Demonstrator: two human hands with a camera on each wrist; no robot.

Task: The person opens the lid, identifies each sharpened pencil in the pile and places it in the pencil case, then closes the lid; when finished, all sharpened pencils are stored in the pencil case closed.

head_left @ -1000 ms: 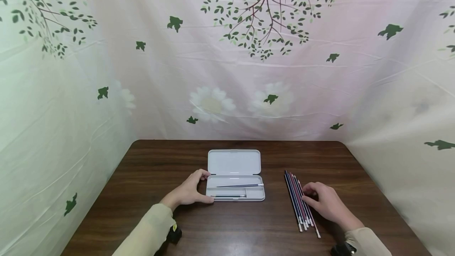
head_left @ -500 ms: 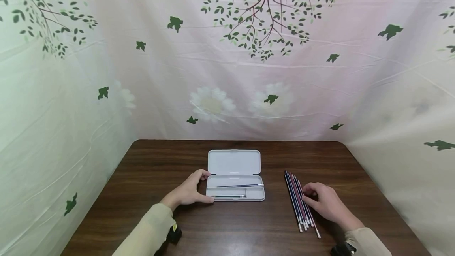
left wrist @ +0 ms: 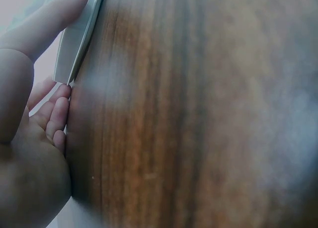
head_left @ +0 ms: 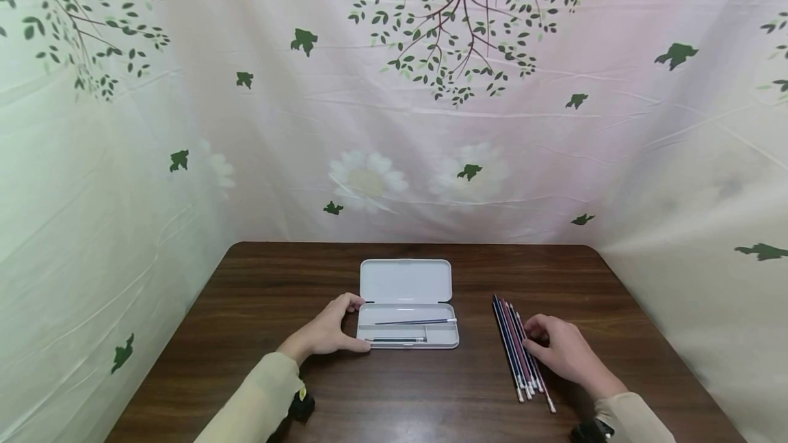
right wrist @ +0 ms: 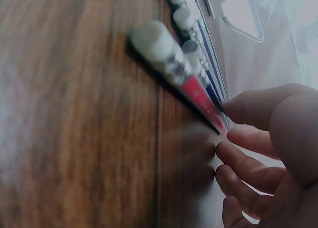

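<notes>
A leaf-printed cloth (head_left: 400,122) hangs behind, and a brown table (head_left: 277,279) lies beneath, the open white case (head_left: 405,280). The left hand (head_left: 326,331) grips the case's left end between thumb and fingers. Right of the case, beside a pencil pile (head_left: 514,354), the right hand (head_left: 563,351) pinches a red pencil (right wrist: 199,94). Two pencils (head_left: 415,322) lie inside the case.

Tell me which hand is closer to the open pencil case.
Left. The left hand holds the pencil case at its left end, while the right hand is apart from it, off to the right by the eraser-tipped pencils.
</notes>
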